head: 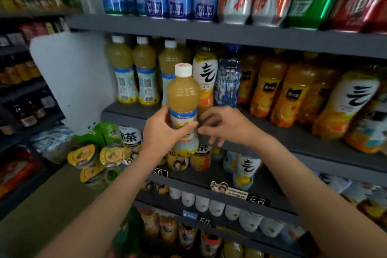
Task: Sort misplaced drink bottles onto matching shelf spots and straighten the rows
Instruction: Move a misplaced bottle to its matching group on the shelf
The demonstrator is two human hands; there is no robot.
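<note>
Left hand [161, 130] grip clamped round lower half of juice bottle [183, 109], upright, white cap up, held in front of middle shelf [230, 138]. Right hand [226, 124] just beside it, fingers loose & apart, holding nothing. Behind: three matching bottles [144, 73] at shelf's left end, orange bottles [278, 90] to the right.

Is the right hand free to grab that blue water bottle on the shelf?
Probably yes: the right hand is open, holds nothing, and sits just below the blue water bottle, which stands unblocked in the front row.
</note>
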